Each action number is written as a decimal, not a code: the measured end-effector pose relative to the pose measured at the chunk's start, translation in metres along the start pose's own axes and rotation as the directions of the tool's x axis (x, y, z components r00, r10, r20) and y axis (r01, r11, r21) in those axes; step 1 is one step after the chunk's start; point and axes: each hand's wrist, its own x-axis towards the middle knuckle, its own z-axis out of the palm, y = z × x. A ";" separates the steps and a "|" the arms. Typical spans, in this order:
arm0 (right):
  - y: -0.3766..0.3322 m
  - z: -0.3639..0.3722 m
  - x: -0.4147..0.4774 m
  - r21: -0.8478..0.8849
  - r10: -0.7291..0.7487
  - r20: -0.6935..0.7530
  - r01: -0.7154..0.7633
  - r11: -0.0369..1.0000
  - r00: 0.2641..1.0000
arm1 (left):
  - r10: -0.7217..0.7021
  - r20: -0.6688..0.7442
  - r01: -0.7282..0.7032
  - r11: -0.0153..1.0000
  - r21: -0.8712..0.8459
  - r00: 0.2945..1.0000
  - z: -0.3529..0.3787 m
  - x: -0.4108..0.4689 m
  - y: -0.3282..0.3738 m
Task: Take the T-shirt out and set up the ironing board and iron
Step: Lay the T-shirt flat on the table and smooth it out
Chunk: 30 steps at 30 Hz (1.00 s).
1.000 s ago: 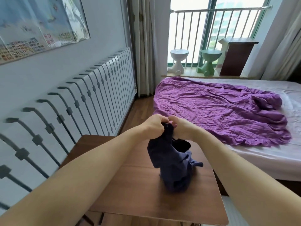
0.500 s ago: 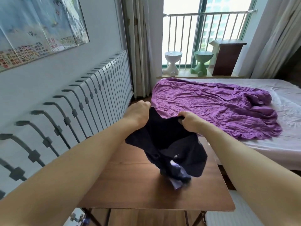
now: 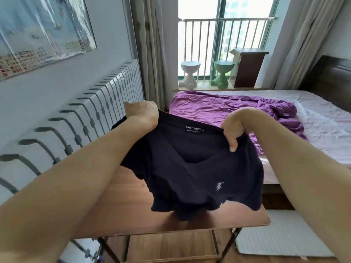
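A dark navy T-shirt (image 3: 191, 168) with a small white horse logo and a printed neck label hangs spread out in the air above a small wooden table (image 3: 121, 211). My left hand (image 3: 141, 112) grips its upper left edge near the shoulder. My right hand (image 3: 234, 130) pinches the upper right edge, thumb in front of the cloth. The hem hangs crumpled just above the tabletop. No ironing board or iron is in view.
A white radiator (image 3: 91, 114) runs along the left wall under a poster (image 3: 41, 33). A bed (image 3: 313, 114) with a purple sheet (image 3: 228, 109) lies to the right. Two stools (image 3: 190, 73) and a brown cabinet (image 3: 248, 67) stand by the window. A white mat (image 3: 281, 236) lies on the floor.
My hands have drawn apart and lifted, so the bunched T-shirt has opened out wide and risen off the table.
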 end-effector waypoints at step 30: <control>0.030 0.027 0.284 0.371 0.302 -0.598 -0.077 0.925 0.742 | -0.159 0.534 0.465 0.727 -0.505 0.830 0.243 0.111 0.111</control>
